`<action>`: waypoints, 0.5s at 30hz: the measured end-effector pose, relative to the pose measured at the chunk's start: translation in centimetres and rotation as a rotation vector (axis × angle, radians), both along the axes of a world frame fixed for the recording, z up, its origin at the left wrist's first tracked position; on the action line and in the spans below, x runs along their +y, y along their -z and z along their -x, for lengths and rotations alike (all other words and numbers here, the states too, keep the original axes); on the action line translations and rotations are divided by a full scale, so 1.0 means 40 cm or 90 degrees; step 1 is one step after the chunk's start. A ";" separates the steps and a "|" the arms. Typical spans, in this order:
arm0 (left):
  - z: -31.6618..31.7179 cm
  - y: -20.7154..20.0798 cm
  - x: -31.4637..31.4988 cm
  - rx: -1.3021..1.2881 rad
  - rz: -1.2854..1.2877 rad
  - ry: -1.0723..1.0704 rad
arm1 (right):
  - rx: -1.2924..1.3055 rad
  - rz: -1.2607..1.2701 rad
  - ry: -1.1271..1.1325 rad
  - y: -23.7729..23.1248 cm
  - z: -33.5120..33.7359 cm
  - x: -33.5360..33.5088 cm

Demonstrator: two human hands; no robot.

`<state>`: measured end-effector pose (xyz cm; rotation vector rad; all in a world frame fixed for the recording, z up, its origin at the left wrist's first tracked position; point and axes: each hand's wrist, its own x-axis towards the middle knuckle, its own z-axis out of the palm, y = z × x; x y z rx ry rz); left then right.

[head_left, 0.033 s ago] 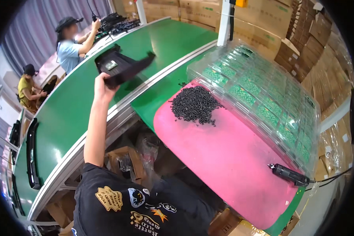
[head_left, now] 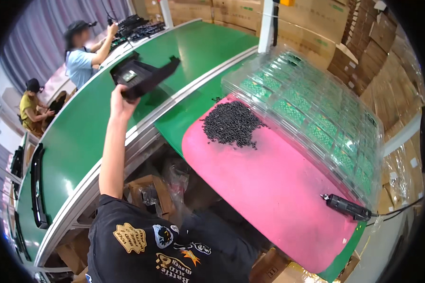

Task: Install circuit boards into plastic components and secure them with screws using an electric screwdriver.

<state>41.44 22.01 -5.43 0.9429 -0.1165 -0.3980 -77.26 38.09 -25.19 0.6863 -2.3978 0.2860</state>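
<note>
My left hand (head_left: 122, 104) reaches out over the green conveyor belt, closed on the near edge of a black plastic housing (head_left: 148, 81). A small light-coloured circuit board (head_left: 129, 76) sits inside the housing. Its far right end sticks up; I cannot tell whether its underside touches the belt. My right hand is out of view. On the pink mat (head_left: 259, 193) to the right lie a heap of small black screws or similar parts (head_left: 231, 123) and a black electric screwdriver (head_left: 347, 207) with its cable running off right.
Clear plastic trays (head_left: 307, 118) with green circuit boards flank the mat. A metal rail (head_left: 193, 88) edges the belt (head_left: 80, 137). Long black parts (head_left: 38, 188) lie on the belt at left. Two people sit beyond it. An open carton (head_left: 160, 193) stands below; cartons (head_left: 311, 42) fill the back.
The housing and my left hand have shifted slightly away and to the left, still together. The whole view has also moved a little. The mat's contents look the same.
</note>
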 end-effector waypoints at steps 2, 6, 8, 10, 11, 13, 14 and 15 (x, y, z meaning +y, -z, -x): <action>0.041 -0.022 -0.166 -0.009 -0.015 -0.056 | 0.019 0.022 -0.010 -0.088 -0.190 0.021; -0.012 -0.037 -0.154 -0.001 -0.092 -0.195 | 0.091 0.051 -0.379 -0.358 -0.454 -0.230; -0.133 -0.010 -0.141 -0.389 -0.207 -0.234 | -0.063 0.055 -0.460 -0.479 -0.626 -0.324; 0.106 -0.055 -0.258 -0.409 -0.150 -0.172 | 0.046 -0.006 -0.614 -0.498 -0.599 -0.330; 0.206 -0.100 -0.283 -0.442 -0.182 -0.025 | 0.000 -0.016 -0.682 -0.525 -0.661 -0.365; 0.398 -0.157 -0.353 -0.652 -0.211 0.183 | -0.034 -0.100 -0.794 -0.580 -0.790 -0.433; 0.508 -0.198 -0.378 -0.700 -0.219 0.295 | -0.027 -0.172 -0.837 -0.586 -0.828 -0.453; 0.570 -0.225 -0.391 -0.793 -0.174 0.454 | -0.002 -0.289 -0.848 -0.593 -0.852 -0.476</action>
